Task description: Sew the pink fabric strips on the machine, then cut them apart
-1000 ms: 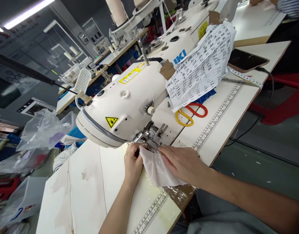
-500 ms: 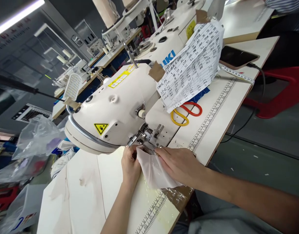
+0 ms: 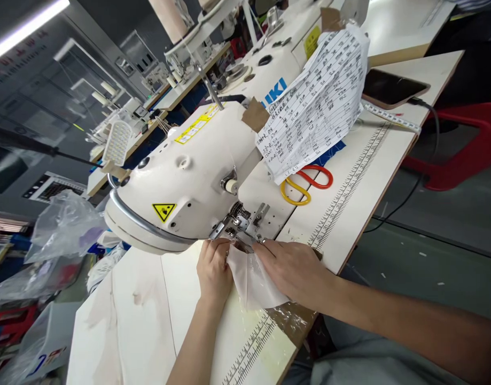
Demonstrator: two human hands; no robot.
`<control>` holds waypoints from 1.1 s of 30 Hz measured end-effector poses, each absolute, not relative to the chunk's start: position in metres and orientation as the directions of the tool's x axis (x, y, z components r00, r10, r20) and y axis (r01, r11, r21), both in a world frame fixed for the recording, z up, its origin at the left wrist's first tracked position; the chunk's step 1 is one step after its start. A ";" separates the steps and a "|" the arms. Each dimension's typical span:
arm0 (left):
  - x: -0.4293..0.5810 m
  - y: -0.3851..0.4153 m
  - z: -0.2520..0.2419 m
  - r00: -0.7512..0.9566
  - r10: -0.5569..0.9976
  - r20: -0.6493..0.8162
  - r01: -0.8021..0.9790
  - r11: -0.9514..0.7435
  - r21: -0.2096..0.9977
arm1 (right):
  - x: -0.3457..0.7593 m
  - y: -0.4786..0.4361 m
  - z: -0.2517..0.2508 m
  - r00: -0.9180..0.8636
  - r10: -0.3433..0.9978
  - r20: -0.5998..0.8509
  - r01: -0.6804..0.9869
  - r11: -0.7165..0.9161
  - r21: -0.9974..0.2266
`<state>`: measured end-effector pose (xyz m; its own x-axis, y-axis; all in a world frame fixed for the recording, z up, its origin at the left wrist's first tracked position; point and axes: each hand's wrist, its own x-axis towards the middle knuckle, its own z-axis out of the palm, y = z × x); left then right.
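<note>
A white sewing machine [image 3: 189,182] stands on a pale table [image 3: 149,315]. Under its presser foot [image 3: 239,227] lies a small piece of pale pink cloth [image 3: 251,280]. My left hand [image 3: 213,270] pinches the cloth's left edge just in front of the foot, fingers curled. My right hand [image 3: 291,270] lies on the cloth's right side, fingers pressed down near the needle.
Scissors with yellow and red handles [image 3: 305,184] lie behind the machine head. A printed sheet [image 3: 315,107] hangs on the machine. A phone [image 3: 391,88] and a tape measure [image 3: 391,120] lie at the far right. Plastic bags [image 3: 64,227] sit to the left.
The view has shifted a little. Both hands stay on the cloth at the presser foot, nudging it slightly toward the needle.
</note>
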<state>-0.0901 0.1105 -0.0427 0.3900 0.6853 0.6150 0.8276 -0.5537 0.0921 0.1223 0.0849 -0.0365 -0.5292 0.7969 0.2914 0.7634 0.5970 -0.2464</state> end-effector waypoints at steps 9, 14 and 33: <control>-0.088 0.102 -0.026 0.554 0.709 0.437 0.756 -0.648 0.093 | 0.145 0.058 -0.042 -0.443 0.840 0.312 0.735 0.540 -0.410; -0.081 0.091 -0.020 0.553 0.745 0.372 0.787 -0.614 0.059 | 0.181 0.023 -0.044 -0.449 0.840 0.304 0.571 0.532 -0.625; -0.066 0.068 -0.041 0.415 0.813 0.408 0.861 -0.496 0.113 | 0.196 0.025 -0.049 -0.539 0.761 0.360 0.578 0.645 -0.500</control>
<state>-0.0658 0.0676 -0.0408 0.4151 0.8132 0.4080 0.8608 -0.4962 0.1132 0.1963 0.0250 -0.0488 -0.5390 0.7614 0.3602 0.5779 0.6454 -0.4995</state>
